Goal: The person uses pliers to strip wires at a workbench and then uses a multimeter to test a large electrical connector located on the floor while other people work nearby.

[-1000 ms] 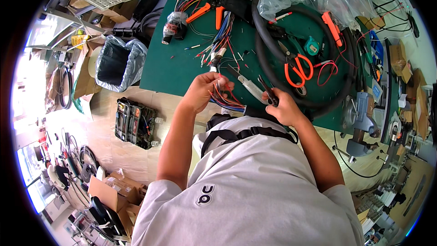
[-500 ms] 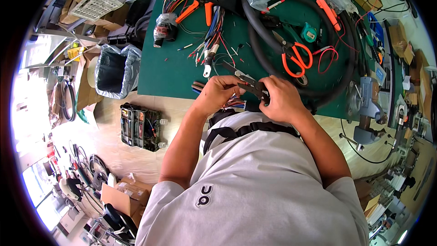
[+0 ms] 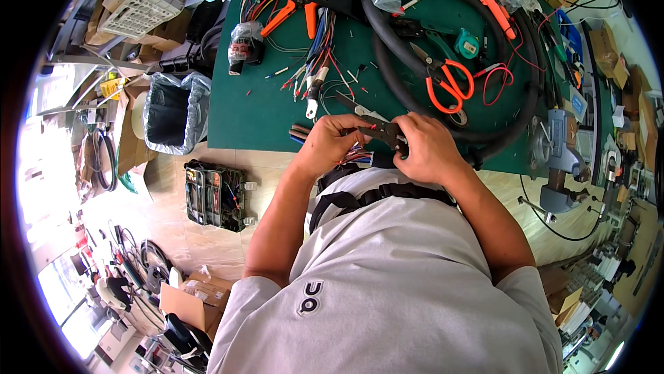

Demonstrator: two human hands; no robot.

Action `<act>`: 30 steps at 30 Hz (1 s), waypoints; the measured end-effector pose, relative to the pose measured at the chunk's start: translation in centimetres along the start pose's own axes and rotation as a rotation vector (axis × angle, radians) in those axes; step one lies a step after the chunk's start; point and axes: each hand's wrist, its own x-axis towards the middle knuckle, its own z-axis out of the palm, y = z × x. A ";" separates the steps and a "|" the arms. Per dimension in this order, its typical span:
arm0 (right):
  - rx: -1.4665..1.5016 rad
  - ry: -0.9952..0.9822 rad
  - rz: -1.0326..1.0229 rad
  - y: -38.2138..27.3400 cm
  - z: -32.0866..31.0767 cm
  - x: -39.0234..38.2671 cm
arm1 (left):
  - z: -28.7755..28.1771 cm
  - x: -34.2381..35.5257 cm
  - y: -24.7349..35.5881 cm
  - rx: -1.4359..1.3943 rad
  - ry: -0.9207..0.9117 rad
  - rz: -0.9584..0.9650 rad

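Observation:
My right hand (image 3: 430, 147) is closed around dark crimping pliers (image 3: 385, 133) at the near edge of the green table (image 3: 256, 114). My left hand (image 3: 325, 144) pinches a thin wire at the pliers' jaws, where a small red tip (image 3: 374, 126) shows. Most of this wire is hidden by the fingers. Below the hands hangs a bundle of coloured wires (image 3: 356, 157), close to my waist. Just beyond them lies a knife-like blade with a pale handle (image 3: 360, 107). A cable with a metal lug (image 3: 313, 101) rests to its left, among several loose wires with red ends.
Thick black cable (image 3: 391, 87) coils over the table's right side, around orange-handled scissors (image 3: 449, 87) and a teal tape measure (image 3: 467, 45). Orange-handled pliers (image 3: 280, 20) lie far left. A lined bin (image 3: 176, 111) and an open toolbox (image 3: 216, 195) stand left; a vise (image 3: 559, 146) right.
The view has shifted slightly, so the table's things sit a little further left. Both hands keep their grip at the pliers, whose angle has altered slightly.

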 end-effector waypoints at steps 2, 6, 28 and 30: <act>0.006 -0.015 0.007 -0.1 0.0 0.0 | 0.0 0.1 -0.2 0.009 -0.005 0.030; 0.015 -0.087 0.047 -0.1 -0.2 0.2 | 0.0 0.0 0.1 0.018 -0.012 0.022; 0.148 -0.091 0.170 -1.1 -1.0 -0.1 | 1.3 -0.1 -1.4 -0.085 -0.017 0.127; 0.214 -0.052 0.217 -1.0 -1.0 -0.5 | 1.9 0.0 -0.5 -0.079 -0.018 0.170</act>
